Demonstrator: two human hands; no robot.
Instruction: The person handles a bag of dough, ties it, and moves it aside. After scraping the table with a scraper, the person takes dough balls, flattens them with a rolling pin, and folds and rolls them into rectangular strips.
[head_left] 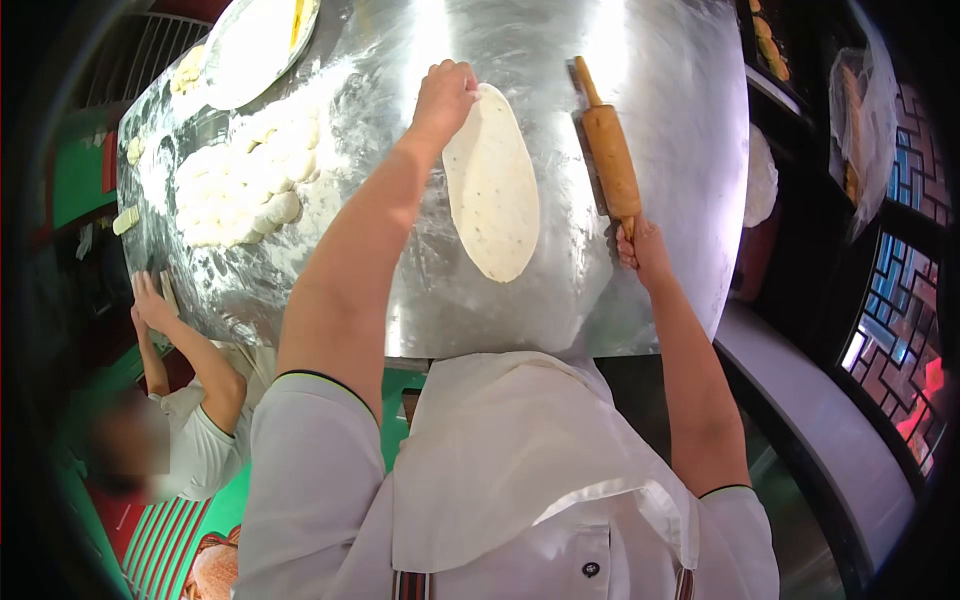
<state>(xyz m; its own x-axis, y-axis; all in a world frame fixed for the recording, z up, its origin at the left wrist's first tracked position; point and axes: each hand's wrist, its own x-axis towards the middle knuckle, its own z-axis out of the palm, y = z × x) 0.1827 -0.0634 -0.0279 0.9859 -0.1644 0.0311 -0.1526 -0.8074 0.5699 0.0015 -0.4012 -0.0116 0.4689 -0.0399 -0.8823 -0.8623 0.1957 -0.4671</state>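
A long oval of flattened dough (493, 195), dotted with small specks, lies on the metal table in front of me. My left hand (447, 98) is closed at its far end, with the fingertips pinching the dough's edge. To the right, a wooden rolling pin (611, 160) is tilted on the tabletop. My right hand (646, 252) is wrapped around the pin's near handle; the pin is apart from the dough.
Several floury dough balls (240, 185) sit in a cluster on the left of the metal table (430, 300). Beyond them is a large round tray (250, 55) dusted white. A co-worker (205, 400) stands at the left edge, hands at the table. A plastic bag (862, 130) hangs at right.
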